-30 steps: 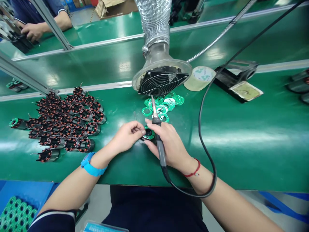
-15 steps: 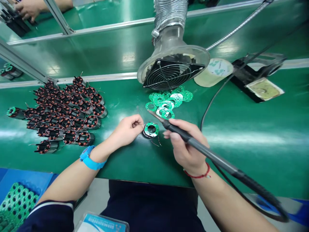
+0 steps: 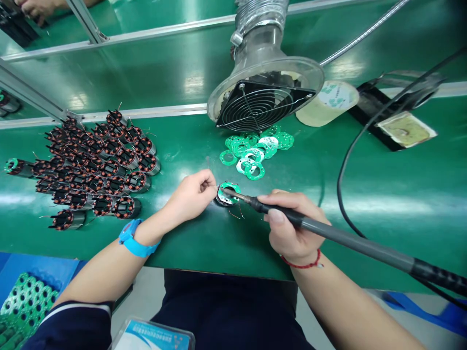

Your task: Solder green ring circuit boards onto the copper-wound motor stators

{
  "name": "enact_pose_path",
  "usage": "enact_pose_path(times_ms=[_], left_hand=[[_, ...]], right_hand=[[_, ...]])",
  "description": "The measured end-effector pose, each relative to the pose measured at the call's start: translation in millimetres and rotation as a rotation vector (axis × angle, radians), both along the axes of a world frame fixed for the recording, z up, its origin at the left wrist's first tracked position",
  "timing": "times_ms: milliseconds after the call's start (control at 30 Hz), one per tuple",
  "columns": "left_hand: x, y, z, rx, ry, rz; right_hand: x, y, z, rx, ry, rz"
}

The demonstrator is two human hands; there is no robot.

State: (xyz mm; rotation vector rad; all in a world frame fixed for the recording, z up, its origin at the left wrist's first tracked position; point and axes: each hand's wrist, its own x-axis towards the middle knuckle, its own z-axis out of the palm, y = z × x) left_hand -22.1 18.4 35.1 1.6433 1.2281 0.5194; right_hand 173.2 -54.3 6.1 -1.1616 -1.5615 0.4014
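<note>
My right hand (image 3: 290,223) is closed round a grey soldering iron (image 3: 339,236), held like a pen, its metal tip touching a green ring board on a motor stator (image 3: 226,193) standing on the green belt. My left hand (image 3: 192,194) is pinched just left of that stator, fingertips against its edge; what they pinch is too thin to make out. Thin copper leads stick out below the stator.
A heap of loose green ring boards (image 3: 255,150) lies under the fume extractor fan (image 3: 260,99). Several wound stators (image 3: 95,170) lie piled at left. A tape roll (image 3: 328,102), an iron stand with sponge (image 3: 404,129) and the black cord (image 3: 350,160) are at right. Another person's hand (image 3: 32,7) works far left.
My right hand has swung the iron from upright to lying flat, its handle now pointing right. The tip has come down onto the green board. My left hand stays pinched beside the stator.
</note>
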Motion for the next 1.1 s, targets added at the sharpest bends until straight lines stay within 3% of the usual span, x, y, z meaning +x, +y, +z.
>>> enact_pose_path(times_ms=[133, 367, 533, 633, 733, 900, 1100], left_hand=[[2, -1, 3.1, 0.012, 0.026, 0.01], [4, -1, 3.4, 0.067, 0.093, 0.004], [2, -6, 1.8, 0.039, 0.066, 0.037], [1, -9, 3.8, 0.043, 0.162, -0.091], [-1, -10, 7.1, 0.144, 0.289, -0.221], [-5, -7, 12.7, 0.326, 0.244, -0.223], [-16, -4, 18.3, 0.214, 0.202, -0.356]], right_hand=[[-6, 5, 2.1, -0.128, 0.012, -0.048], [-15, 19, 11.5, -0.175, -0.315, 0.292], [-13, 21, 6.5, -0.161, -0.357, 0.155], [-8, 21, 2.2, -0.164, -0.326, 0.075], [-4, 21, -0.2, -0.174, -0.301, 0.079], [-6, 21, -1.3, -0.183, -0.302, 0.088], [-7, 21, -2.1, -0.168, -0.307, 0.101]])
